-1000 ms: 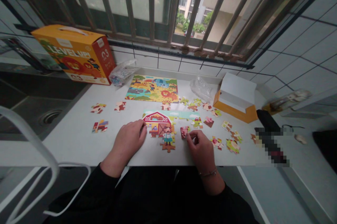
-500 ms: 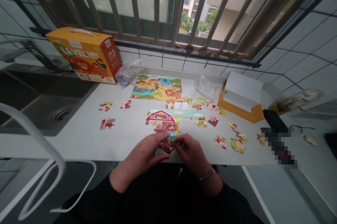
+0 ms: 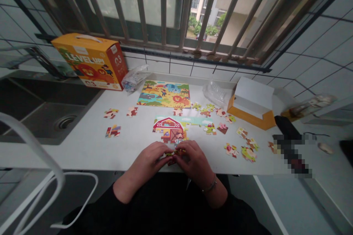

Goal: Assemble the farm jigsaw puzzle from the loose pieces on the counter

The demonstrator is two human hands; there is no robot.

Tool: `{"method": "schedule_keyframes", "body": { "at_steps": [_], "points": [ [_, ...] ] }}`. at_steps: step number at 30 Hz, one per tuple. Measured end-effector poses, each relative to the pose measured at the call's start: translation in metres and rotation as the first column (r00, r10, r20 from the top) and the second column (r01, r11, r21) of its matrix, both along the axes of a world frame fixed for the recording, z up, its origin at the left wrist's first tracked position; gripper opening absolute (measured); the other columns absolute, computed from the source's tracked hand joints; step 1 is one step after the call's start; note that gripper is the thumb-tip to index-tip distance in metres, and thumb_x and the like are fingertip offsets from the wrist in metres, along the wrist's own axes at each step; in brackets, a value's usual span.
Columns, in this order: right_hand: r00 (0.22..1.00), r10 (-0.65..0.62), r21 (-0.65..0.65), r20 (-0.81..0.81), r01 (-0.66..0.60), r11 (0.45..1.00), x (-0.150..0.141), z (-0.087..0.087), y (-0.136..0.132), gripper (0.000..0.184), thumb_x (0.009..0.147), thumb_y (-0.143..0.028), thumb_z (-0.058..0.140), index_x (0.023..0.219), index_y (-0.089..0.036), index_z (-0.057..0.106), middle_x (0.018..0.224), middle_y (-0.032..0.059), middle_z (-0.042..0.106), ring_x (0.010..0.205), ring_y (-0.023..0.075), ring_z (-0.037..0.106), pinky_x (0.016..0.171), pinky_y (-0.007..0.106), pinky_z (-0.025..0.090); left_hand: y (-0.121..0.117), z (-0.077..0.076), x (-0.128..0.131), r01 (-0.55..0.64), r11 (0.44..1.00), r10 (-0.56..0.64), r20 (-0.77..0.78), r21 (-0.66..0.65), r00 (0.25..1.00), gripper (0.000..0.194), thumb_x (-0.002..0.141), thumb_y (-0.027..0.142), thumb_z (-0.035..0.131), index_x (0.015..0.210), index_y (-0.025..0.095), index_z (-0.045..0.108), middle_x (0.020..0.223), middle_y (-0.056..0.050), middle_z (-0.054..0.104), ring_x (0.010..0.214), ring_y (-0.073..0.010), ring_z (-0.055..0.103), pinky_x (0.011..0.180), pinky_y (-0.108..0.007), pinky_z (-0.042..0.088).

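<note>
Dark-red printed puzzle piece [image 3: 171,161], mostly hidden, held between left hand [image 3: 149,159] and right hand [image 3: 196,162], fingertips narrow, just nearside of the partly joined red-barn puzzle [image 3: 168,124] on the white surface [image 3: 82,150]. Probably light, stiff card; tabs likely fragile. Grip flat edges.

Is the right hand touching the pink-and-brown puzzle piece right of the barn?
Apart. The head view shows bare white countertop between the right hand and the pink-and-brown puzzle piece.

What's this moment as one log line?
left hand: touching red puzzle piece; right hand: touching same piece; barn puzzle: partly joined
</note>
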State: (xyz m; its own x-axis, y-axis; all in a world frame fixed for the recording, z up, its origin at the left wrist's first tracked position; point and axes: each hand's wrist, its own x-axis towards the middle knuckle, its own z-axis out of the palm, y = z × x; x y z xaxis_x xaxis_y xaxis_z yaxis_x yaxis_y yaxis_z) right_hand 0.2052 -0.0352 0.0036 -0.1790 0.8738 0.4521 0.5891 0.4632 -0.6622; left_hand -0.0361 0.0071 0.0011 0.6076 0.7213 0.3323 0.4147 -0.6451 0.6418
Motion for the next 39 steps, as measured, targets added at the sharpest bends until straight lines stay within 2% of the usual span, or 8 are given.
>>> {"method": "schedule_keyframes", "body": {
  "at_steps": [6, 13, 20, 24, 28, 33, 36, 39],
  "points": [
    [0.996, 0.07, -0.011, 0.063, -0.07, 0.998, -0.001, -0.002, 0.0, 0.015, 0.104, -0.017, 0.073, 0.116, -0.025, 0.071, 0.099, 0.0044, 0.077, 0.096, 0.0249, 0.07, 0.086, 0.039, 0.059, -0.002, -0.002, 0.003, 0.031, 0.998, -0.032, 0.018, 0.061, 0.999, 0.01, 0.11, 0.026, 0.069, 0.12, 0.026, 0.072, 0.111, -0.005, 0.078, 0.106, -0.0233, 0.074, 0.096, -0.039, 0.061],
    [1.0, 0.0, -0.014, -0.003, 0.0, 1.0, 0.0, -0.004, -0.002, 0.008, 0.109, -0.023, 0.065, 0.114, -0.026, 0.069, 0.102, 0.0061, 0.074, 0.096, 0.0244, 0.071, 0.084, 0.039, 0.059, -0.005, 0.001, 0.007, -0.074, 0.99, 0.071, 0.031, 0.118, 0.997, 0.019, 0.108, 0.024, 0.067, 0.127, 0.025, 0.067, 0.115, -0.008, 0.078, 0.107, -0.0255, 0.074, 0.094, -0.043, 0.062],
    [0.997, -0.049, -0.044, -0.059, 0.047, 0.998, 0.003, 0.0, -0.007, 0.01, 0.109, -0.022, 0.06, 0.112, -0.025, 0.069, 0.101, 0.005, 0.075, 0.094, 0.0226, 0.071, 0.085, 0.037, 0.059, -0.004, 0.008, 0.009, -0.044, 0.991, 0.054, -0.073, 0.128, 0.996, 0.012, 0.108, 0.021, 0.062, 0.117, 0.024, 0.069, 0.109, -0.007, 0.079, 0.102, -0.0263, 0.074, 0.089, -0.043, 0.06],
    [0.968, -0.245, -0.109, -0.062, 0.238, 0.965, 0.033, -0.002, -0.014, 0.01, 0.107, -0.029, 0.063, 0.111, -0.024, 0.07, 0.095, 0.0031, 0.076, 0.083, 0.0206, 0.07, 0.078, 0.035, 0.056, -0.002, 0.007, 0.011, -0.006, 0.987, 0.029, -0.138, 0.16, 0.99, 0.012, 0.109, 0.022, 0.06, 0.112, 0.024, 0.071, 0.111, -0.007, 0.079, 0.103, -0.027, 0.073, 0.089, -0.045, 0.058],
    [0.89, -0.44, -0.055, 0.115, 0.448, 0.892, 0.079, -0.009, -0.016, 0.015, 0.106, -0.036, 0.064, 0.105, -0.023, 0.072, 0.094, 0.0044, 0.075, 0.083, 0.0229, 0.067, 0.079, 0.038, 0.054, 0.001, 0.007, 0.009, -0.014, 0.983, 0.036, -0.113, 0.183, 0.993, 0.015, 0.111, 0.025, 0.057, 0.115, 0.023, 0.072, 0.114, -0.009, 0.079, 0.107, -0.0263, 0.073, 0.092, -0.045, 0.06],
    [0.841, -0.486, 0.045, 0.238, 0.49, 0.87, 0.106, -0.015, -0.016, 0.016, 0.108, -0.036, 0.062, 0.102, -0.023, 0.07, 0.1, 0.0076, 0.075, 0.096, 0.0271, 0.068, 0.091, 0.043, 0.053, 0.02, 0.01, -0.024, -0.259, 0.918, 0.31, -0.138, 0.3, 0.941, 0.025, 0.109, 0.033, 0.057, 0.127, 0.022, 0.071, 0.127, -0.013, 0.077, 0.119, -0.0316, 0.071, 0.105, -0.052, 0.058],
    [0.849, -0.465, 0.103, 0.251, 0.454, 0.885, 0.107, -0.012, -0.019, 0.016, 0.109, -0.037, 0.062, 0.104, -0.024, 0.069, 0.103, 0.0086, 0.075, 0.101, 0.0282, 0.068, 0.094, 0.044, 0.052, 0.037, 0.009, -0.066, -0.425, 0.827, 0.525, -0.238, 0.368, 0.817, 0.039, 0.107, 0.041, 0.054, 0.137, 0.019, 0.067, 0.144, -0.02, 0.07, 0.136, -0.04, 0.065, 0.118, -0.063, 0.052],
    [0.794, -0.53, 0.154, 0.298, 0.508, 0.847, 0.12, -0.011, -0.027, 0.018, 0.11, -0.037, 0.059, 0.104, -0.023, 0.069, 0.106, 0.0101, 0.076, 0.104, 0.0295, 0.068, 0.099, 0.047, 0.05, 0.05, 0.003, -0.108, -0.531, 0.738, 0.666, -0.328, 0.416, 0.669, 0.051, 0.106, 0.045, 0.049, 0.142, 0.012, 0.063, 0.157, -0.025, 0.062, 0.15, -0.0455, 0.055, 0.124, -0.067, 0.045]
  ]
}}
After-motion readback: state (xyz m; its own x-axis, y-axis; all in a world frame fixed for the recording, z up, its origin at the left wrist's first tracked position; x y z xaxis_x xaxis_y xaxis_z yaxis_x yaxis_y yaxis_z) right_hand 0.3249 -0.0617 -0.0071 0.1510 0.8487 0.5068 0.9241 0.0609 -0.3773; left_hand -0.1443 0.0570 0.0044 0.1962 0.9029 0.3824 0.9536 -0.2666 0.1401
